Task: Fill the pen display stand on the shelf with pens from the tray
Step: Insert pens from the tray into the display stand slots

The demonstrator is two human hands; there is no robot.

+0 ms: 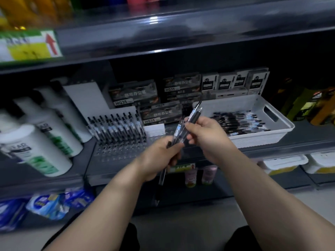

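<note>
left hand (pixel 159 156) grips a pen (pixel 161 176) in curled fingers, long axis 1-to-7 o'clock, tip down. right hand (pixel 204 136) pinches a pen bundle (pixel 194 113). display stand (pixel 116 151) on the shelf (pixel 308 133) sits at 10 o'clock, left hand nearer; tray (pixel 253 138) at 2 o'clock.

Bare L hand (pixel 159 157) & R hand (pixel 205 135), bare forearms (pixel 112 194); black trousers (pixel 131 238) at knees.
</note>
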